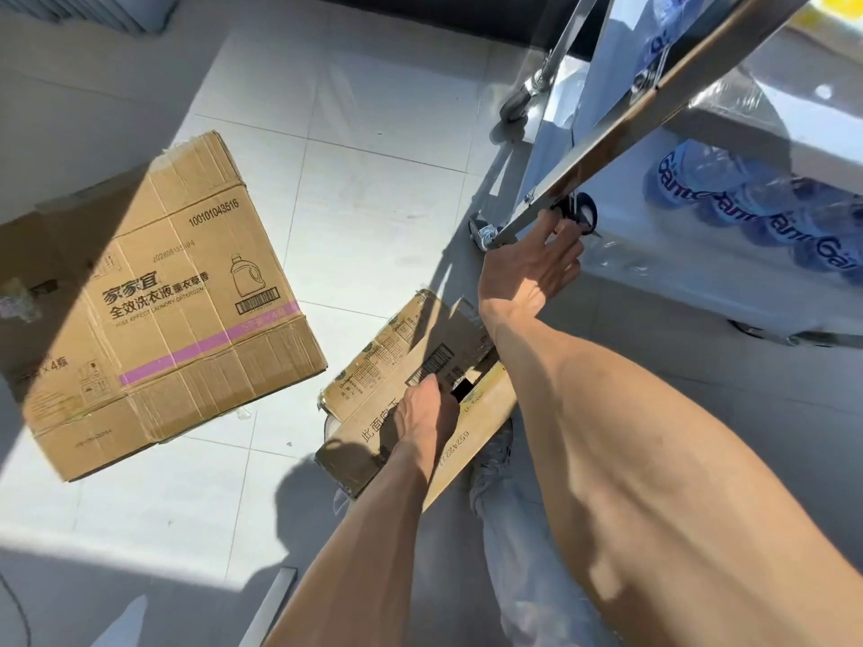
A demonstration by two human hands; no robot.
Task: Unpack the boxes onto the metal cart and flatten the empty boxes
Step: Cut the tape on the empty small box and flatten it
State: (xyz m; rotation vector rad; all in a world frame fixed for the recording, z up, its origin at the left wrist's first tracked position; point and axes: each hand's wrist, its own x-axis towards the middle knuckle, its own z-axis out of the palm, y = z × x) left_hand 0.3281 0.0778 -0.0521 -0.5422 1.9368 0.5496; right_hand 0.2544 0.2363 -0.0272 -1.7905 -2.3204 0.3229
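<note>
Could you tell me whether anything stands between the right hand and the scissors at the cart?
Nothing visible does. The right hand is already at the black scissors, its fingers on the handles beside the cart rail. The left hand grips the small box lower down, clear of that reach.

Stockroom or shop back area, sunlit. Evidence: pale tiled floor [373, 147]; printed detergent carton [159, 310] and a smaller carton [373, 413] on it; wheeled steel cart [607, 147] carrying shrink-wrapped packs of water bottles [747, 212].
</note>
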